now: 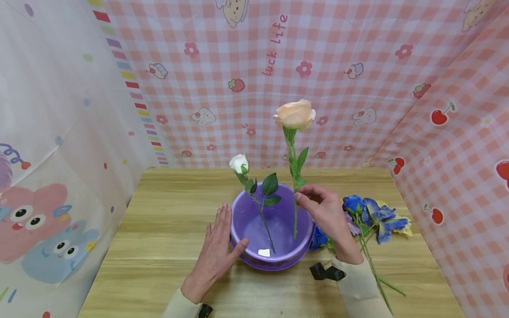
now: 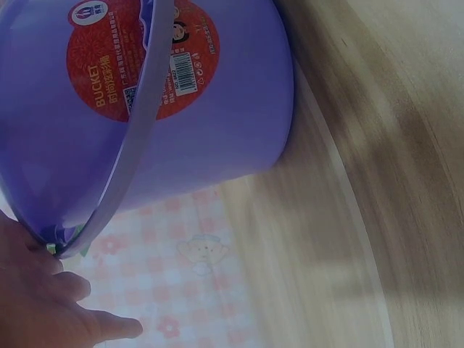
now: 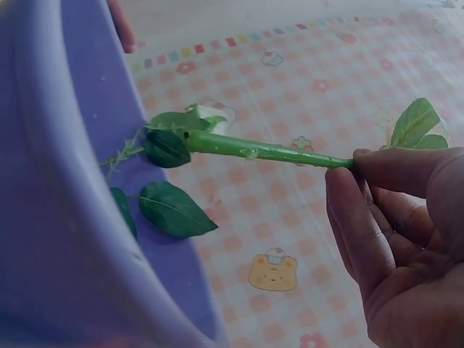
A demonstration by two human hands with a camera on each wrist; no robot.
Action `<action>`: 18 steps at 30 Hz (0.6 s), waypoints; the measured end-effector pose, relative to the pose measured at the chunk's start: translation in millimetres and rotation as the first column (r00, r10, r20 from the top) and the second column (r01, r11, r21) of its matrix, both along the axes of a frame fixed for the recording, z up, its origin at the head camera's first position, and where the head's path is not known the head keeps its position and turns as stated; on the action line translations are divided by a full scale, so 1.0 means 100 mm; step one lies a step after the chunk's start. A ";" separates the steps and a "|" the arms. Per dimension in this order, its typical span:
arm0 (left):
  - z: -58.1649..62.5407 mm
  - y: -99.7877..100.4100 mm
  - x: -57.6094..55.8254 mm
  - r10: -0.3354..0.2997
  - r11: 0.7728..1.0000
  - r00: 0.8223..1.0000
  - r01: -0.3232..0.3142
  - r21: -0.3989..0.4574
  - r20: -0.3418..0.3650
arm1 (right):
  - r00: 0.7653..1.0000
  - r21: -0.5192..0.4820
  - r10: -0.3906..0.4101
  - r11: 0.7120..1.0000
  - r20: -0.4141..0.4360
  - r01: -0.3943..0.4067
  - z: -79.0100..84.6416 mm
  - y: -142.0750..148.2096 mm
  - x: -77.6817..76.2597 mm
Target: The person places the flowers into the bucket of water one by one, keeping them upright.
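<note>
At the near edge of the table (image 1: 167, 238), two pale sleeves (image 1: 359, 289) reach in, each wrist wearing a small black device (image 1: 328, 271). The left hand (image 1: 218, 247) lies with its fingers straight along the left side of a purple bucket (image 1: 241, 232), thumb spread towards the near rim; it touches the bucket and grasps nothing. The bucket stands about midway between the table's left and right edges. Its handle (image 2: 134, 145) hangs down over the near side, across a round red sticker (image 2: 87, 80).

The right hand (image 1: 328, 214), above the bucket's right rim, pinches the green stem of a peach rose (image 1: 295, 115) between thumb and forefinger, the other fingers bent. The rose is held nearly upright, its bloom high and the lower end of its stem free over the bucket's opening.

Inside the bucket a white rose (image 1: 239, 164) leans to the left, the foot of its stem towards the near wall, its bloom above the far left rim.

Towards the table's right edge lie more flowers: a blue one (image 1: 319, 239) just beside the bucket, then a blue rose (image 1: 353, 203) and a blue-and-yellow flower (image 1: 379, 218), with long stems (image 1: 370, 265) pointing to the near right corner.

Past the far edge hangs a pink checked cloth (image 1: 238, 57).
</note>
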State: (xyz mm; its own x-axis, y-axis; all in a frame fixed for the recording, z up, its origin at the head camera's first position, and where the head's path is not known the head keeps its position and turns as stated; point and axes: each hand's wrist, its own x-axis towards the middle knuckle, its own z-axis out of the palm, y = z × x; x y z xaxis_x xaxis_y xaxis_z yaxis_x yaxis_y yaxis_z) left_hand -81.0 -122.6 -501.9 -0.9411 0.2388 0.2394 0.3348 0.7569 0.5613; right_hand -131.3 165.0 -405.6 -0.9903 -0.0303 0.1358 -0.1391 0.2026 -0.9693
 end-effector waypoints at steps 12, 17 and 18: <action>0.00 0.00 0.00 0.000 1.000 1.000 0.000 -0.001 0.001 | 0.999 0.062 0.038 0.997 -0.011 -0.037 -0.13 -0.13 -0.03; -0.01 0.00 0.00 0.001 1.000 1.000 -0.001 0.000 -0.003 | 0.996 0.127 0.070 0.990 -0.048 -0.064 -0.19 -0.17 -0.02; -0.01 0.00 0.00 0.001 1.000 1.000 -0.001 -0.001 -0.004 | 0.996 0.145 0.076 0.987 -0.050 -0.068 -0.19 -0.18 -0.02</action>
State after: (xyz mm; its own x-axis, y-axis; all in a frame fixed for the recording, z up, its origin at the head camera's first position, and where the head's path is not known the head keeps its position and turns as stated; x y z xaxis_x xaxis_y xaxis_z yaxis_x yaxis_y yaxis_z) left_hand -81.1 -122.4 -502.8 -0.9405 0.2378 0.2425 0.3359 0.7578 0.5594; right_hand -133.4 146.9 -425.0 -0.9760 -0.1244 0.1789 -0.2105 0.3262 -0.9216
